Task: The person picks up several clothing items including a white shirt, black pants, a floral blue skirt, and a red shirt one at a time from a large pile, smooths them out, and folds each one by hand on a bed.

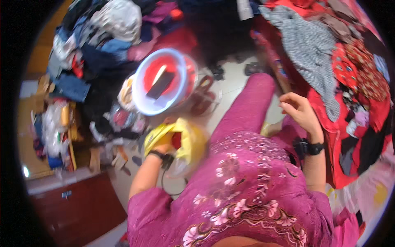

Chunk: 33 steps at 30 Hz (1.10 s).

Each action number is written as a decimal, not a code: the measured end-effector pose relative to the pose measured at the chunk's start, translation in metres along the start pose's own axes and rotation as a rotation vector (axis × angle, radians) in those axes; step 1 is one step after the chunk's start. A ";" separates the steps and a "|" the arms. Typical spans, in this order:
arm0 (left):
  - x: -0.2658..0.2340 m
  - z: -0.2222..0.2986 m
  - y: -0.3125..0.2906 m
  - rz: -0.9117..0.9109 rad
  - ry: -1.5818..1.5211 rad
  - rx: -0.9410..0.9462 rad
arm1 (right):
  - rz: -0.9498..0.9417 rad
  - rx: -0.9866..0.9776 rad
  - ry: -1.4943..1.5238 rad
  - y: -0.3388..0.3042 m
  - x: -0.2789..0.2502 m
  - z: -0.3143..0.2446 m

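My left hand reaches into the mouth of a yellow plastic bag, which stands beside my leg. The bag hides most of the fingers, so their grip cannot be made out. Something red shows inside the bag. On the right, my right hand hovers above my lap near the bed's edge, open and holding nothing, its fingers loosely bent. Just beyond the bag is a pale blue plastic tub with a red inside and a dark flat rectangular thing in it.
Heaped clothes cover the bed on the right, with a grey garment hanging over its side. More clothes pile up at the far left. Reddish slippers lie on the tiled floor near the tub. A dark red cabinet stands at lower left.
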<state>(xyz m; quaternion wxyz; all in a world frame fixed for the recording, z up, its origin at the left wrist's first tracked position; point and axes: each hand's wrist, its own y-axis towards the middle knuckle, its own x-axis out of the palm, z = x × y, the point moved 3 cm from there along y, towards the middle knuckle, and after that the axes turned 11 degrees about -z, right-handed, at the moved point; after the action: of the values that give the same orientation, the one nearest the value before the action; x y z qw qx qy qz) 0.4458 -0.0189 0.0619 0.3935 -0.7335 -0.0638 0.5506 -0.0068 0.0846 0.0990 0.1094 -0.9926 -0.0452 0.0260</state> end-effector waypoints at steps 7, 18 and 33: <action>0.032 -0.035 -0.048 -0.669 -0.369 0.274 | 0.040 -0.036 -0.032 -0.012 -0.029 -0.001; -0.243 0.127 0.002 0.147 -0.742 0.653 | 0.527 -0.070 0.093 -0.114 -0.118 0.037; -0.182 0.563 0.156 0.106 -0.099 1.498 | 1.097 0.128 0.051 -0.386 -0.233 0.023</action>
<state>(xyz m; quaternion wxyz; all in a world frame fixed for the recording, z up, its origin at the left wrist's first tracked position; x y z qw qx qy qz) -0.1611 0.0640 0.0515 0.7568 -0.2458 0.3457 0.4973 -0.2723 0.4426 0.1705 0.1408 -0.8622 0.4831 0.0581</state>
